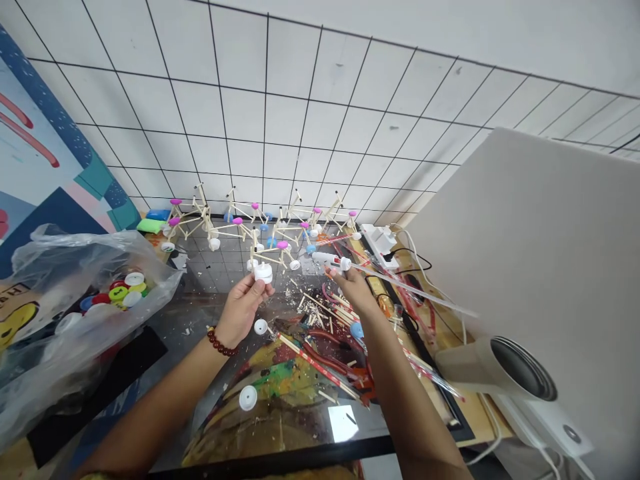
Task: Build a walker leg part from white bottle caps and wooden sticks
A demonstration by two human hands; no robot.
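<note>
Near the middle, my left hand point(243, 307) pinches white bottle caps point(263, 273) between thumb and fingers; they look stacked, one on another. My right hand point(356, 288) grips a white hot glue gun point(327, 258), its nozzle pointing left toward the caps but apart from them. A long translucent glue stick point(415, 287) trails from the gun's back to the right. Behind both hands stand several stick models point(283, 233) of pale wooden sticks with pink, blue and white round pieces. Two loose white caps, one closer point(248, 398) and one farther point(261, 327), lie on the table.
A clear plastic bag point(115, 247) of coloured caps lies left. Red-handled pliers point(330, 360), sticks and scraps are strewn at centre right. A power strip point(377, 245) with cables and a beige cylindrical object point(475, 363) stand right. A tiled wall point(290, 120) closes the back.
</note>
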